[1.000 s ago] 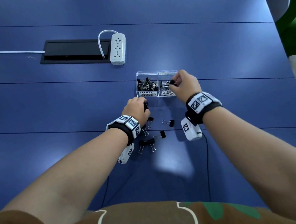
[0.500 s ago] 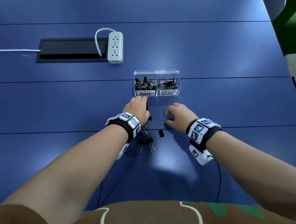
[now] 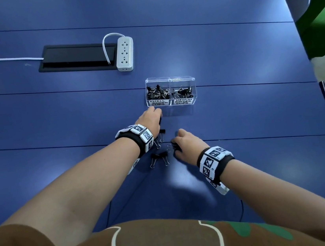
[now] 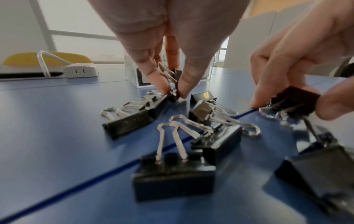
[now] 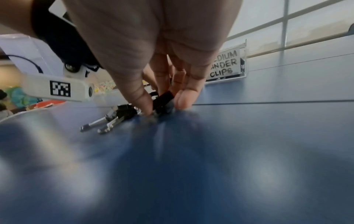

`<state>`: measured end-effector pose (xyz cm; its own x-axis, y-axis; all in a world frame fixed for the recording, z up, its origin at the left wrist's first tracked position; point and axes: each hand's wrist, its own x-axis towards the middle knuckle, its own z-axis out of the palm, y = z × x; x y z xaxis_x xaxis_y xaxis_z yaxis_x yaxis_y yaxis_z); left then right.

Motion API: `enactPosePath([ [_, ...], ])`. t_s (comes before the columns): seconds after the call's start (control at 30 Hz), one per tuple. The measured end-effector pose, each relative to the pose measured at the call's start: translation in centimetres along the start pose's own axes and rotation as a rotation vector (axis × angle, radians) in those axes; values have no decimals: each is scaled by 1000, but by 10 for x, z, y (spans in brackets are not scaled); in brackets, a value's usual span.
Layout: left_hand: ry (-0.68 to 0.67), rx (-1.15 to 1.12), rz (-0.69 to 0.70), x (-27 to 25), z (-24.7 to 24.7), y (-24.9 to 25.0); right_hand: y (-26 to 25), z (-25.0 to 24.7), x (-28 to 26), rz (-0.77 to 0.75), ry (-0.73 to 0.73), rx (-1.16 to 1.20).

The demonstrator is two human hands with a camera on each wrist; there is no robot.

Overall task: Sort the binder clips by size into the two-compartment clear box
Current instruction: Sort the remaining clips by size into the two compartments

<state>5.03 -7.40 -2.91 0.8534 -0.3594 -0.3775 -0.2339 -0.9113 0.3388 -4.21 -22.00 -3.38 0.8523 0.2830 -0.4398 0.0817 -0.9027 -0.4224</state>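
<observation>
Head view: a clear box (image 3: 171,91) with two compartments stands on a blue table (image 3: 236,96), its left compartment labelled for small binder clips and its right one for medium binder clips; both hold black clips. Just in front of the box, the left hand (image 3: 150,117) reaches down to the table, thumb and fingertips closed together on a small clip (image 4: 171,80), as the left wrist view shows. The right hand (image 3: 187,143) rests near it, to the right, with thumb and fingers curled round a larger clip (image 4: 296,99) that is at the table surface; its silver handles touch the table. Between and beneath the two wrists lie several loose clips (image 3: 159,158), black with silver handles, some touching one another. Farther back on the table, well apart from the box, a white power strip (image 3: 125,53) lies beside a black cable hatch (image 3: 76,57).
</observation>
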Motion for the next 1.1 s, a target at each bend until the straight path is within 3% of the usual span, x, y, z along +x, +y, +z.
enactPosePath([
  [0.37,-4,15,20,-5,-6,8,23,-5,-8,196,139,290],
  [0.5,2,-136,-38,-3,-8,9,40,-12,-9,400,191,611],
  [0.6,2,-261,-48,-2,-9,12,45,-31,-9,431,269,889],
  [0.67,12,-321,-55,-2,-7,13,48,-51,-2,395,350,953],
  [0.83,56,-425,-67,-2,-6,15,51,-94,41,334,472,827],
  [1.1,170,-404,20,8,-33,27,36,-106,55,324,475,486],
])
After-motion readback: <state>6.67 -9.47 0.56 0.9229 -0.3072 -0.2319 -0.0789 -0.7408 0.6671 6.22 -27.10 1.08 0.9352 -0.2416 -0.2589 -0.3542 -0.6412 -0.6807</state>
